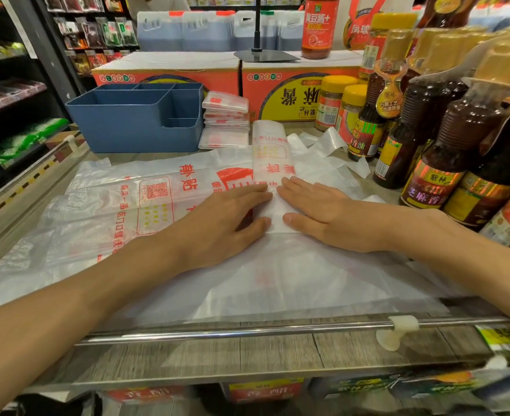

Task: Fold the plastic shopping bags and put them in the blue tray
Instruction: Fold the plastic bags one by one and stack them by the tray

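Both hands flat on a folded strip of translucent white plastic shopping bag (273, 163).

The left hand (217, 223) and right hand (331, 214), fingers straight, press the strip at desk (277, 352) centre; the empty blue compartmented plastic tray (136, 121) stands at eleven o'clock, a stack of folded bags (225, 121) touching its right side.

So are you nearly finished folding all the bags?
Not yet. A stack of folded bags sits beside the blue tray, not in it; the compartments that show hold no bags. Right now the left hand and right hand press flat on a narrow folded strip. More unfolded bags lie spread underneath, waiting.
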